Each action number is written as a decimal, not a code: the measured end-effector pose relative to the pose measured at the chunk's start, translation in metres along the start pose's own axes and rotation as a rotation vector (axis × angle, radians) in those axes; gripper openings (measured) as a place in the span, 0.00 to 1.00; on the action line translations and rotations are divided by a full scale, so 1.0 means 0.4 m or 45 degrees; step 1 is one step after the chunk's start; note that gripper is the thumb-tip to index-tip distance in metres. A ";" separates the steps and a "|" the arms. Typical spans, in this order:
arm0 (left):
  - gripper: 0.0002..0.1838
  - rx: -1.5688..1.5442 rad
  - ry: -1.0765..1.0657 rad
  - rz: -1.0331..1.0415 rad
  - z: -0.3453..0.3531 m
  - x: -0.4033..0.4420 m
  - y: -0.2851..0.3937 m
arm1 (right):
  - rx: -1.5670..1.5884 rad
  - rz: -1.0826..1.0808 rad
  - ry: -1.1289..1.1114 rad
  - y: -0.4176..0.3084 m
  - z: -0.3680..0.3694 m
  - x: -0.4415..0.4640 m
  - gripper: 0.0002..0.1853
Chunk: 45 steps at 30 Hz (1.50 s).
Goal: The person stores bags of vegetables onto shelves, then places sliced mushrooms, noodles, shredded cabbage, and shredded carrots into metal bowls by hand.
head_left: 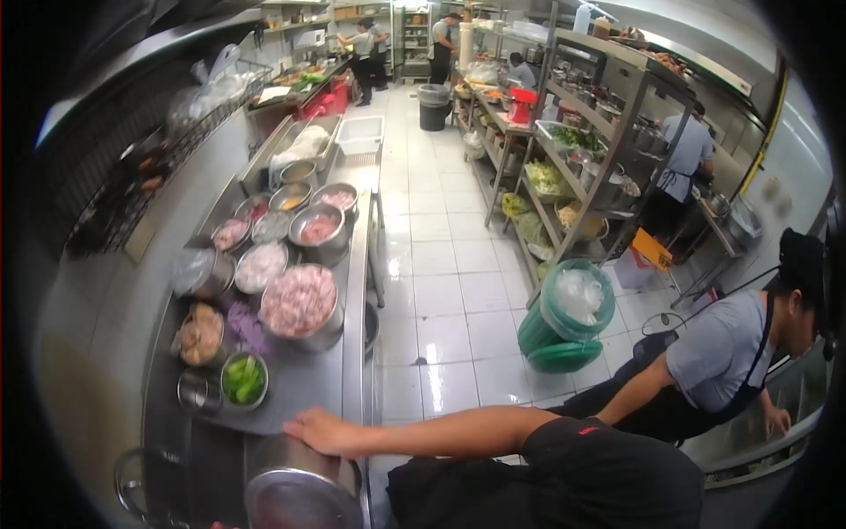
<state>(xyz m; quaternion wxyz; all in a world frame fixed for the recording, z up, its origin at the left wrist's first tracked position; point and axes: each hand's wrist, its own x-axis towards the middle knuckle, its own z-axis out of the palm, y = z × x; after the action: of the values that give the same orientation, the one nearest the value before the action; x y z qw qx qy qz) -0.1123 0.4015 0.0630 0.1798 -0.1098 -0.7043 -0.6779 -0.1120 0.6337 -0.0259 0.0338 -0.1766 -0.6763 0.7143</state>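
Note:
My right hand [322, 432] reaches in from the right and holds the far side of a large metal pot [304, 498] at the bottom edge of the view. Of my left hand, only a bit of a fingertip [217, 525] shows, low and left of the pot. Just beyond, on the steel counter [308, 375], stand a bowl of cut green vegetables [243, 379], an empty-looking metal container [199, 390] and a bowl of orange-brown pieces [201, 335]. A large pot of pink raw meat [300, 300] is farther up, beside purple pieces [249, 328].
Several more bowls of meat line the counter. A faucet [130, 480] is at lower left. On the right, a co-worker [723, 353] leans over, near a green bin [568, 309] and a metal shelf rack [608, 132]. Other people stand farther back.

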 end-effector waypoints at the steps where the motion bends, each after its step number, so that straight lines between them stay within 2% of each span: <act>1: 0.16 -0.091 -0.038 0.030 0.053 0.014 0.003 | -0.160 -0.142 0.048 -0.068 -0.083 0.026 0.20; 4: 0.15 -0.365 -0.199 0.001 0.251 0.049 -0.001 | -0.513 -0.591 0.258 -0.238 -0.377 0.039 0.21; 5: 0.15 -0.402 -0.269 -0.049 0.327 0.062 -0.023 | -0.653 -0.551 0.394 -0.284 -0.470 0.016 0.21; 6: 0.14 -0.421 -0.302 -0.128 0.419 0.069 -0.039 | -0.789 -0.501 0.526 -0.319 -0.556 -0.018 0.20; 8: 0.13 -0.457 -0.560 -0.220 0.602 0.081 -0.055 | -1.073 -0.270 0.790 -0.349 -0.717 -0.091 0.19; 9: 0.16 -0.504 -0.810 -0.265 0.693 0.094 -0.162 | -1.081 -0.187 0.970 -0.333 -0.788 -0.130 0.19; 10: 0.14 -0.494 -0.920 -0.347 0.787 0.078 -0.130 | -1.083 -0.100 1.145 -0.306 -0.863 -0.168 0.19; 12: 0.11 -0.506 -1.184 -0.443 0.962 0.037 -0.059 | -1.270 -0.105 1.548 -0.209 -1.010 -0.249 0.20; 14: 0.09 -0.584 -1.472 -0.485 1.116 -0.001 -0.035 | -1.308 0.103 1.812 -0.138 -1.112 -0.342 0.21; 18: 0.10 -0.573 -1.776 -0.358 1.423 -0.085 -0.057 | -1.099 0.570 1.999 0.024 -1.278 -0.454 0.20; 20: 0.10 -0.499 -1.879 -0.198 1.562 -0.123 -0.079 | -1.076 0.664 1.954 0.102 -1.338 -0.435 0.19; 24: 0.08 -0.400 -1.889 -0.269 1.781 -0.157 -0.067 | -1.000 0.630 1.716 0.081 -1.546 -0.317 0.18; 26: 0.06 -0.380 -1.818 -0.293 1.871 -0.134 -0.072 | -0.888 0.553 1.583 0.012 -1.652 -0.213 0.17; 30: 0.06 -0.364 -1.707 -0.377 2.055 -0.095 -0.126 | -1.015 0.310 1.279 -0.066 -1.842 0.012 0.12; 32: 0.06 -0.352 -1.679 -0.414 2.148 -0.080 -0.182 | -1.079 0.076 1.233 -0.055 -1.944 0.118 0.11; 36: 0.12 -0.152 -1.763 -0.509 2.339 -0.024 -0.220 | -0.974 0.018 1.221 -0.083 -2.102 0.265 0.11; 37: 0.13 -0.179 -1.771 -0.511 2.398 -0.012 -0.238 | -0.907 0.095 1.209 -0.099 -2.136 0.283 0.11; 40: 0.08 -0.331 -1.746 -0.543 2.611 0.022 -0.255 | -0.857 0.272 1.299 -0.118 -2.221 0.302 0.11; 45: 0.09 -0.266 -2.001 -0.314 2.979 0.088 -0.138 | -0.794 0.442 1.578 -0.095 -2.331 0.297 0.11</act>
<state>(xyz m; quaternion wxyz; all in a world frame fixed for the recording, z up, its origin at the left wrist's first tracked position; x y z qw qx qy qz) -0.2911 1.5801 0.0074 -0.4561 -0.4928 -0.5647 -0.4798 0.0477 1.5607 -0.0346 0.2456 -0.6564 -0.6676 0.2512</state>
